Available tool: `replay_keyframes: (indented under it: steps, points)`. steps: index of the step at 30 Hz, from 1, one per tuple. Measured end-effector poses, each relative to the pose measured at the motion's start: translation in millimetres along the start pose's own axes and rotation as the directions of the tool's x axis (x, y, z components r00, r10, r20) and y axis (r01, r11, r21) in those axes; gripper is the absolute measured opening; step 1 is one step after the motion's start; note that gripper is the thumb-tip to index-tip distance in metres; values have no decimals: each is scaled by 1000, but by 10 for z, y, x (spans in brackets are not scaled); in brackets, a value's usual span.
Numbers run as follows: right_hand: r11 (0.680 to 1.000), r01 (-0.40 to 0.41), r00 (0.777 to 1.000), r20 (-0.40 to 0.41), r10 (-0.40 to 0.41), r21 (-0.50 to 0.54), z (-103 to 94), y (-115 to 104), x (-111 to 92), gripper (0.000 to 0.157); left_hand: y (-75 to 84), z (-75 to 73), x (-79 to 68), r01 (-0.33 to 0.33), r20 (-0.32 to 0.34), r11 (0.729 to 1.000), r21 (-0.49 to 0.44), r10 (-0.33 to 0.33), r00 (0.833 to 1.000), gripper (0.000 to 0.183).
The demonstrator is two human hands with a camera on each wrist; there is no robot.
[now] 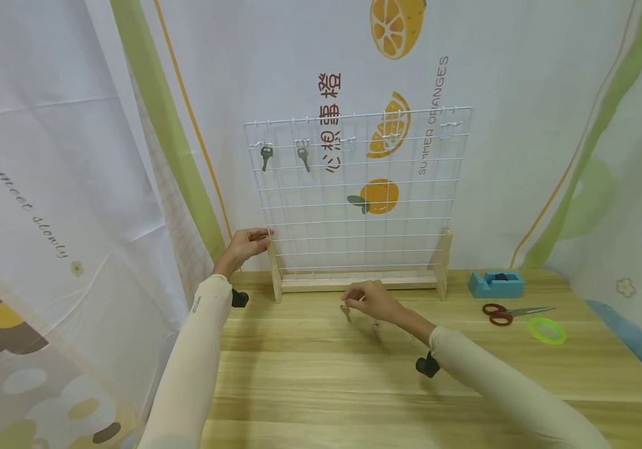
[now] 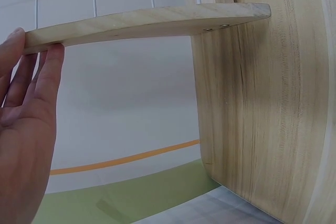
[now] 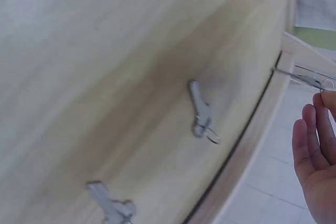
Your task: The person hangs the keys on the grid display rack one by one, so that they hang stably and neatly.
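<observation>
A white wire grid rack [image 1: 354,222] stands upright on a wooden base, with two keys hanging on its upper left hooks, a dark key [image 1: 266,157] and a grey key [image 1: 304,157]. My left hand [image 1: 246,246] grips the rack's left wooden upright [image 2: 131,24] near its top, thumb on one side and fingers on the other. Just in front of the base, my right hand [image 1: 375,300] pinches a ring from which a key [image 3: 302,78] dangles. Below that hand, another ringed key [image 3: 201,109] lies on the table, and a further key [image 3: 111,204] lies nearby.
Bare hooks [image 1: 451,124] sit along the grid's upper right. On the table's right are a blue tape dispenser [image 1: 496,285], red-handled scissors [image 1: 514,313] and a yellow-green ring-shaped item [image 1: 547,330]. A printed curtain [image 1: 500,187] hangs right behind the rack.
</observation>
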State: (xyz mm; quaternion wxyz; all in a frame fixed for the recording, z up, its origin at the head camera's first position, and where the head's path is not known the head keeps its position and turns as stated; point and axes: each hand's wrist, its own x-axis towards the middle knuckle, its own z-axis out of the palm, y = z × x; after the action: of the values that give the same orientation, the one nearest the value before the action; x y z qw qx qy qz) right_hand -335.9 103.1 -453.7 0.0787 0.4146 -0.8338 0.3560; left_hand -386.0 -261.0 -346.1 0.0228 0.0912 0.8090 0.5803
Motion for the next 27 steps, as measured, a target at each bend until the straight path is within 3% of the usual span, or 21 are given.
replay_keyframes:
  steps: [15, 27]
  points:
    - [998, -33, 979, -197, 42, 52, -480, -294, 256, 15, -29, 2, 18, 2, -3, 1000, -23, -2, 1000, 43]
    - [985, -56, 955, -279, 100, 162, -839, -548, 481, 15, 17, -20, -41, -9, 25, 999, -38, 10, 1000, 45]
